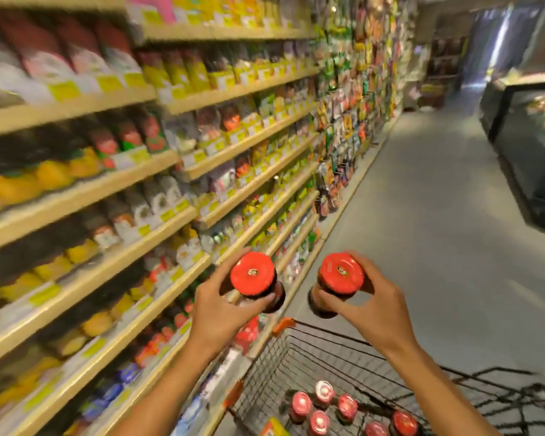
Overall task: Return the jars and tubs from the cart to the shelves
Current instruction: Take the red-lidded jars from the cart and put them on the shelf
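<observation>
Left grip [216, 305]: fingers curled round a dark jar [258, 283] with a red lid, clamped below the lid, thumb on the near side. Jar held up in the air, lid tipped toward the camera.

Right grip [376, 305]: fingers curled round a second jar [335, 286], same red lid and dark body, clamped likewise just below the lid. This jar hung just right of the left grip's jar, a gap between the two, not touching.

Cart [312, 357]: black wire basket, below both grips and nearer the camera. Inside it, well below the right grip, stood a cluster of small red-lidded jars [323, 407], upright, lids up; count unclear owing to blur and the frame edge. A yellow packet corner [276, 429] lay left of that cluster.

Shelves [158, 228]: pale wooden tiers, left of and beyond the left grip, stocked with blurred packets, bags and yellow price tags. Red-lidded goods sat on a low tier just under the left grip.

Floor [438, 231]: grey aisle, right of and beyond the right grip.
</observation>
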